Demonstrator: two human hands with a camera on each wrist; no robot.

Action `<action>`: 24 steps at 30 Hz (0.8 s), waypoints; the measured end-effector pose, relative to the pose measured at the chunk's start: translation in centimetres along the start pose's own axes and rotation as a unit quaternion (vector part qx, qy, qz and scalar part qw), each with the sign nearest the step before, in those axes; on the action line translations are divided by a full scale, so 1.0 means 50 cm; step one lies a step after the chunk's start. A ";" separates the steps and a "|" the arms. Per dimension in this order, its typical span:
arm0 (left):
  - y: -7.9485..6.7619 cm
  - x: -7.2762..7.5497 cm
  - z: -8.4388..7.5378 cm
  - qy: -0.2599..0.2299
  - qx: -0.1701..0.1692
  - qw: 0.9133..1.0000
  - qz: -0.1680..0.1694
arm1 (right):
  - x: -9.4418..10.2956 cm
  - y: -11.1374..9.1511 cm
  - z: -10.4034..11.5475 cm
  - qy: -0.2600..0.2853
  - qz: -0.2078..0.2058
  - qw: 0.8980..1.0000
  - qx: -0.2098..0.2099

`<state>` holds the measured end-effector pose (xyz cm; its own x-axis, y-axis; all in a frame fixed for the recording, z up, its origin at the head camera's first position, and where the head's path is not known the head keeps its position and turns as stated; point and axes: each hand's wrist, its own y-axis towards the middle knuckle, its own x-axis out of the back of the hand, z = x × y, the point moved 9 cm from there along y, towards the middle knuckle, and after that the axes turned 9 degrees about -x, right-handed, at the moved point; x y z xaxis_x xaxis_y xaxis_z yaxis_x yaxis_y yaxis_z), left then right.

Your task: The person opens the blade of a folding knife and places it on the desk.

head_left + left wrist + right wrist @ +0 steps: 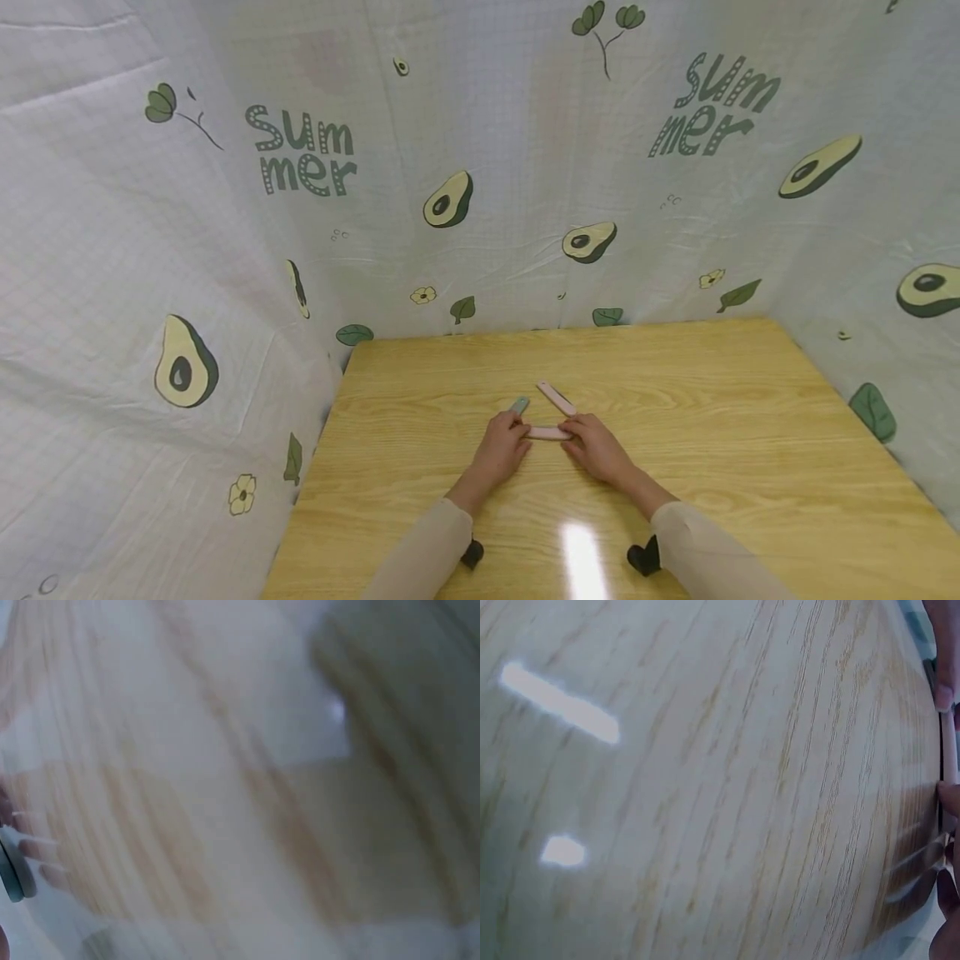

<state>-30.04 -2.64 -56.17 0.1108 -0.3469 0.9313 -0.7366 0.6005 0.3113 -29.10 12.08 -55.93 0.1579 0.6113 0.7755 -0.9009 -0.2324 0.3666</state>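
Observation:
A flat pale pink strip (549,433) lies crosswise on the wooden table between the two hands. My left hand (499,447) pinches its left end, and my right hand (597,448) holds its right end with finger and thumb. A grey-green strip (520,405) with a small hole near its tip sticks out beyond the left hand, its lower part hidden. Beyond the right hand a second pink strip (557,398) slants away to the upper left. In the right wrist view, fingers (945,682) touch the pink strip (949,750) at the right edge.
The light wooden tabletop (420,383) stretches around the hands, with a bright reflection (582,558) near the front. A white cloth (517,275) printed with avocados, leaves and lettering hangs behind the table and along both sides.

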 end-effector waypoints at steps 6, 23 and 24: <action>-0.001 0.007 0.000 0.002 -0.016 1.000 -0.026 | -0.004 0.008 -0.003 0.008 0.031 0.999 -0.020; -0.002 0.001 0.007 -0.039 0.016 0.999 0.006 | -0.018 0.019 -0.015 0.043 0.098 0.992 -0.072; -0.001 0.003 0.006 -0.043 0.015 0.999 0.005 | -0.018 0.019 -0.016 0.048 0.101 0.991 -0.076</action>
<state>-30.18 -2.94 -56.11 0.0464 -0.4027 0.9141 -0.7569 0.5830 0.2953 -30.44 11.90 -56.66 -0.0647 0.6352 0.7696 -0.9618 -0.2452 0.1215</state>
